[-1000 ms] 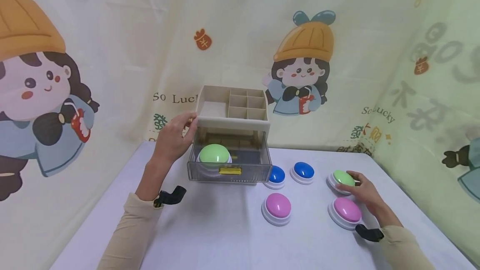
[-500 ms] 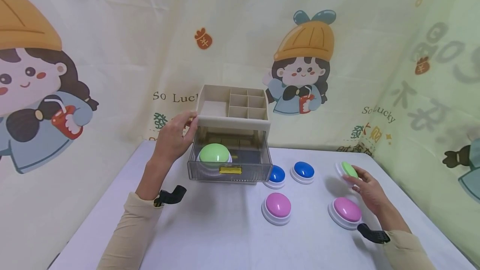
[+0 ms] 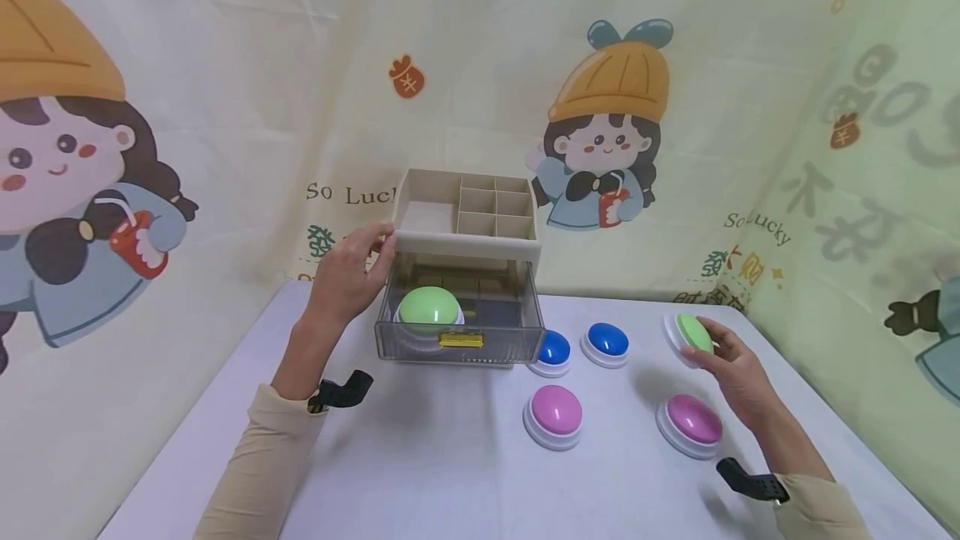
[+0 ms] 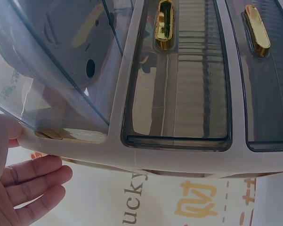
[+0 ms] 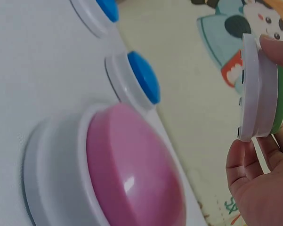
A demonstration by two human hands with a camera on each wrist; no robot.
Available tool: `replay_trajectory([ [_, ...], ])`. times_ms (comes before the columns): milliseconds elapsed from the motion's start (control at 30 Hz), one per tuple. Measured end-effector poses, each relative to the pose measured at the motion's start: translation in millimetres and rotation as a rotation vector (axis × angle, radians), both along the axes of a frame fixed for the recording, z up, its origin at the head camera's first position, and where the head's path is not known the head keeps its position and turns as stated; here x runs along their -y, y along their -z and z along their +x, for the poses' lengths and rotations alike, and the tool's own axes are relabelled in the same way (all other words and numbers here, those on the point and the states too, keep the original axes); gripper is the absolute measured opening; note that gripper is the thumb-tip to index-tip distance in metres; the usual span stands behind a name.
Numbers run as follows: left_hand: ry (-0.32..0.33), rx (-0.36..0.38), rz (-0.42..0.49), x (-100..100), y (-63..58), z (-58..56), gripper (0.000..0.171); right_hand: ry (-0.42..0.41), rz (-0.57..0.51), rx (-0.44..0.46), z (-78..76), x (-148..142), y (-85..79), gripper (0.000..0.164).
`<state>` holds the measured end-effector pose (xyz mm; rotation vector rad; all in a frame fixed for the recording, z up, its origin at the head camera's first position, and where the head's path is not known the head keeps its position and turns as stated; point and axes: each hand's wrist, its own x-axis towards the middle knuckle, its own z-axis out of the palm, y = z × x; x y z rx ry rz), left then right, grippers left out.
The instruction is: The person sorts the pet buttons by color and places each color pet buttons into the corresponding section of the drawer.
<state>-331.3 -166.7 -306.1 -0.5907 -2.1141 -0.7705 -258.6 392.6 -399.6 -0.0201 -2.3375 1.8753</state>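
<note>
Change: since the earlier frames the right hand (image 3: 738,377) has lifted the green button (image 3: 691,333) off the table (image 3: 450,473) and tilted it on edge; the left hand (image 3: 347,273) has stayed put on the organiser (image 3: 465,227).
Left hand: rests against the left side of the organiser, thumb at its upper rim, fingers (image 4: 35,181) loosely spread along the wall below; it steadies rather than clasps.
Organiser: beige, divided tray on top, stands at the back of the table.
Drawer (image 3: 459,332): clear, pulled out of the organiser's front, gold handle facing the person.
Drawer contents: a second green button (image 3: 427,308) sits in the drawer's left half.
Blue buttons: two, one (image 3: 552,350) just right of the drawer's front corner, the other (image 3: 607,342) further right of the organiser.
Pink buttons: two, one (image 3: 556,412) in front of the organiser's right side, the other (image 3: 692,422) well to its right.
Right hand: furthest right of the organiser, pinches the green button by its white base, thumb and fingers curled round the rim, above the table.
</note>
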Motion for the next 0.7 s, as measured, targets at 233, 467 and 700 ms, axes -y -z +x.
replay_trajectory([
  [233, 0.003, -0.005, 0.0, 0, -0.5, 0.1, 0.027, -0.059, 0.077, -0.069, 13.6, 20, -18.2, 0.059],
  [467, 0.008, 0.0, 0.008, -1, -0.2, -1.1, 0.028, -0.174, 0.055, -0.178, 31.5, 39, -31.3, 0.063],
  [700, 0.004, 0.007, 0.011, 0, -0.4, 0.7, 0.028, -0.17, 0.114, -0.201, 33.6, 56, -38.9, 0.065],
])
